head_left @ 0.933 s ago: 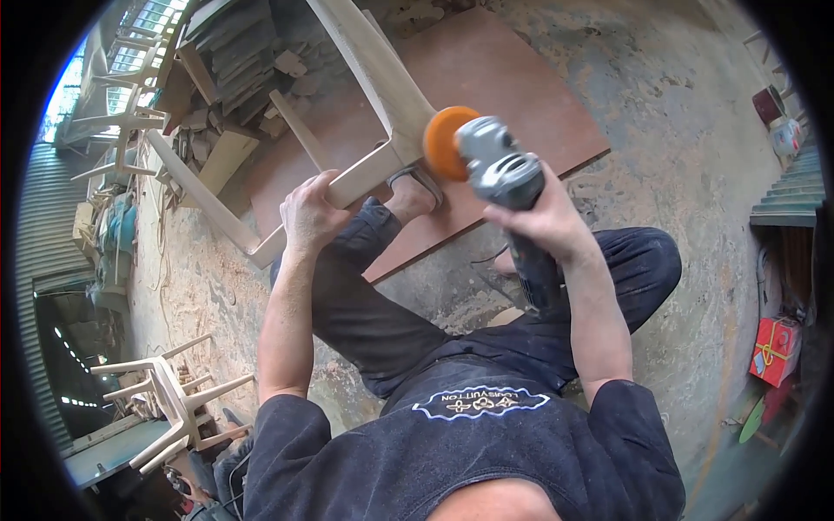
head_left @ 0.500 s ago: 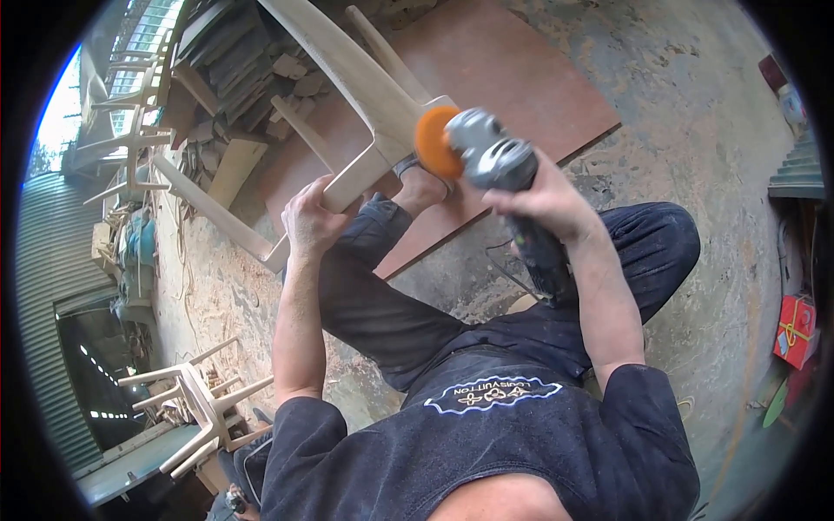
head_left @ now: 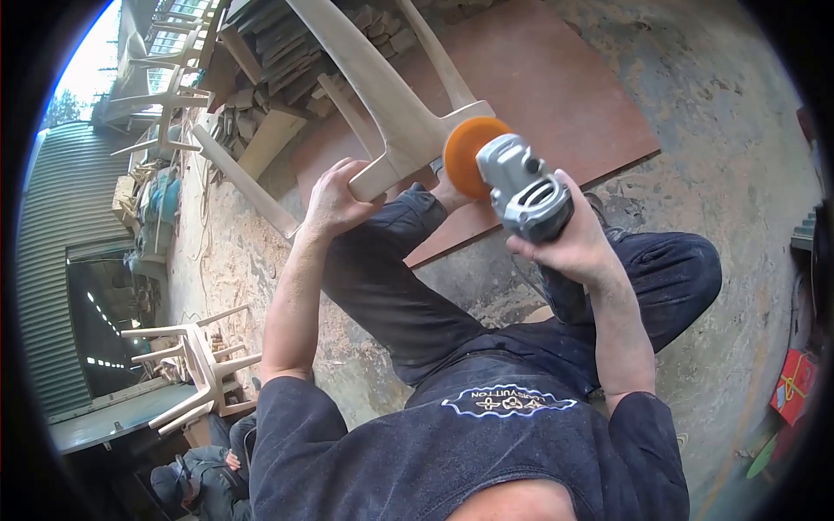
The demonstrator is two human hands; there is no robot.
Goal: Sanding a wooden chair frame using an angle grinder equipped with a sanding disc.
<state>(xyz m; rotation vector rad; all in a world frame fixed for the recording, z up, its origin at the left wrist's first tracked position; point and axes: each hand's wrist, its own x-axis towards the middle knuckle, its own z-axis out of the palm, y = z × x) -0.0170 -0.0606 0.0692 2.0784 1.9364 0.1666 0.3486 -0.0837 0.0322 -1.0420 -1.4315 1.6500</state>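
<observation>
My left hand (head_left: 334, 201) is closed round the near end of a pale wooden chair frame (head_left: 406, 130), whose long curved piece and legs stretch away from me. In my right hand (head_left: 575, 247) is an angle grinder (head_left: 521, 182) with a grey metal head, gripped just behind that head. Its orange sanding disc (head_left: 470, 158) is beside the frame's joint and overlaps its edge in view; whether the two touch I cannot tell. The grinder's rear body is mostly hidden behind my hand and wrist.
Under the frame lies a reddish-brown board (head_left: 556, 95) on the concrete floor. Scrap wood (head_left: 291, 52) is piled at the far left, near more chair frames (head_left: 169, 95). Another wooden chair frame (head_left: 204, 369) stands at lower left, with a person (head_left: 213, 482) close by. My bent legs flank the work.
The whole view has shifted, with most things now further right. The grinder's head has turned, showing more of the disc's face. More of the person at lower left has come into view.
</observation>
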